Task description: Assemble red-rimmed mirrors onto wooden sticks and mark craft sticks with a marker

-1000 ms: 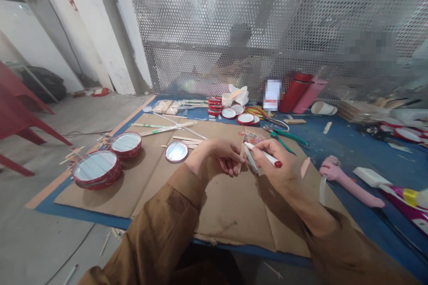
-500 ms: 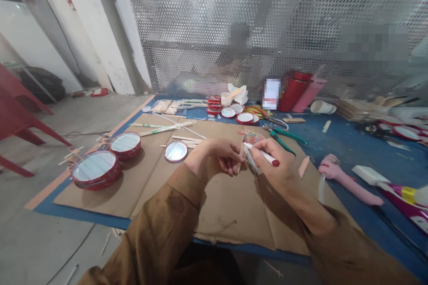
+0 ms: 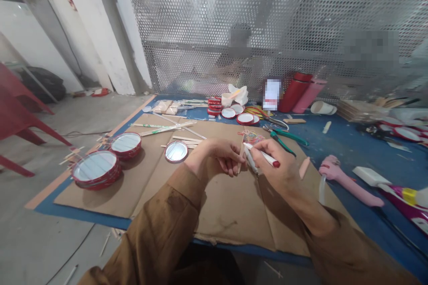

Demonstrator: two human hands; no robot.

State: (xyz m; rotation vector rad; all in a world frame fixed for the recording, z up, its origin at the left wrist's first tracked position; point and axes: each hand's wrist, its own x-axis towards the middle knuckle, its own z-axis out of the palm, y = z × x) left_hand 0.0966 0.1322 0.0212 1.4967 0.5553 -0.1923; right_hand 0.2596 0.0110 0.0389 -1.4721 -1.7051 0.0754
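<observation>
Wooden and thin, the stick (image 3: 241,156) stands nearly upright in your left hand (image 3: 219,156), whose grip pinches it between the fingertips above the cardboard sheet (image 3: 230,207). Your right hand (image 3: 276,167) has its grip closed around a white marker (image 3: 261,155) with a red end, its tip seemingly touching the stick, though the contact is too small to be sure of. Just beyond the hands lies a small heap of coloured rubber bands (image 3: 251,136). A round mirror (image 3: 176,151) rests on the cardboard to the left, and green-handled pliers (image 3: 285,136) lie on the blue desk (image 3: 354,151) to the right.
</observation>
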